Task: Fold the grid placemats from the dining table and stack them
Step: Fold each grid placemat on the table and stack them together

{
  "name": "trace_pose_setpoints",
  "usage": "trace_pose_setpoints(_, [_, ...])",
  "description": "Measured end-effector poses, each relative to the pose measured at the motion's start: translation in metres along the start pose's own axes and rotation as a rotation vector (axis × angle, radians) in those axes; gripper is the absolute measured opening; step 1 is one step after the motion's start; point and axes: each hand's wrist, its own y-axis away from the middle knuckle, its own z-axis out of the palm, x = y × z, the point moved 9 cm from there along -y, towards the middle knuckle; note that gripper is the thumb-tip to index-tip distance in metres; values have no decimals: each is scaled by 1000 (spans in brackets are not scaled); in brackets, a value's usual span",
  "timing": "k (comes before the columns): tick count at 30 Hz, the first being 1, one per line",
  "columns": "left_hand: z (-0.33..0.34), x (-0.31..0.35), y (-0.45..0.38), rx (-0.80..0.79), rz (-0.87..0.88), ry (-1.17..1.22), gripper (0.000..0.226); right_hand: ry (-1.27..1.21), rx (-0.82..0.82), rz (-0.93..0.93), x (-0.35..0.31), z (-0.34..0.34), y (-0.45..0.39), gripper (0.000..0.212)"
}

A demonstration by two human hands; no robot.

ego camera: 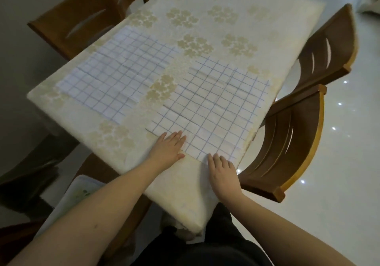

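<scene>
Hands flat, fingers straight: left hand [169, 146] and right hand [222, 170] press near edge of white blue-grid placemat [211, 105], long axis running away across floral-clothed bench [123, 142]; second grid placemat [117, 74] lies far-left.

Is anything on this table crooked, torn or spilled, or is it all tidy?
Nothing spilled or visibly torn. Both grid placemats lie flat and unfolded: the far placemat and the near placemat, each showing old fold creases. The left hand and right hand rest at the near one's edge.
</scene>
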Motion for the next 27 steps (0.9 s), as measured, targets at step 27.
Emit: trace_pose_setpoints(27, [-24,-25,95,310,204,153,26,0,185,146,-36,-19,65,65])
